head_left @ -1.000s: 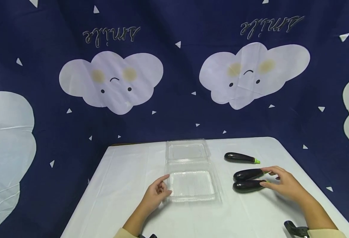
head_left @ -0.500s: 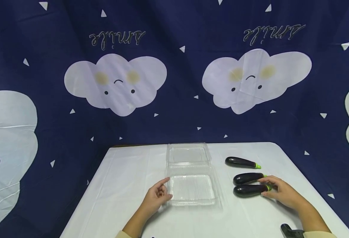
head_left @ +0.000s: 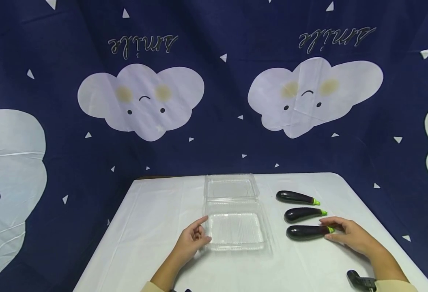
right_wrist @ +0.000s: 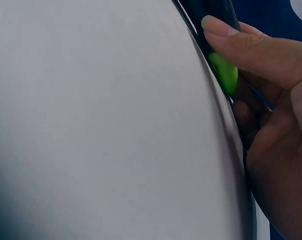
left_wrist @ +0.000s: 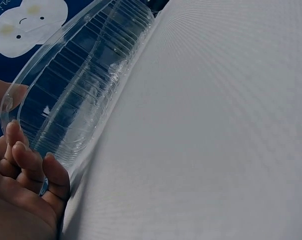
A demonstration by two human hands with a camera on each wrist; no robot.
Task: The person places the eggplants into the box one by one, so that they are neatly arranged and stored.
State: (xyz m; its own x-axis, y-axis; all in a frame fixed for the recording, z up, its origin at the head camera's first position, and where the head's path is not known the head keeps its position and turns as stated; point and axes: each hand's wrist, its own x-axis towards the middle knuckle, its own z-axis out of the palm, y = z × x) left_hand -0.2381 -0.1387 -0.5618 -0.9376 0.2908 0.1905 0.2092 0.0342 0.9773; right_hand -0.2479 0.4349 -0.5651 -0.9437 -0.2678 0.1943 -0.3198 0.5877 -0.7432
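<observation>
Evidently, the clear container (head_left: 235,229) sat centrally on the white-covered table (head_left: 162,227), its lid (head_left: 231,189) laid back on the far side so that the base faced upward between the two hands. The left hand (head_left: 191,241) met the left edge of the base with index finger and thumb spread — a light brace, it seemed to me, rather than a grip — its other fingers loosely curled. To the container's right lay the far eggplant (head_left: 294,197), the middle eggplant (head_left: 303,214) and the near eggplant (head_left: 305,232), in a column, apart. The right hand (head_left: 350,234) held the last by its green stem end (right_wrist: 224,74), thumb against fingers, probably because the narrow neck gave easier purchase. Behind, the dark blue backdrop (head_left: 221,97) twice bore the word "smile", upside down; I could read no brand or label elsewhere.
</observation>
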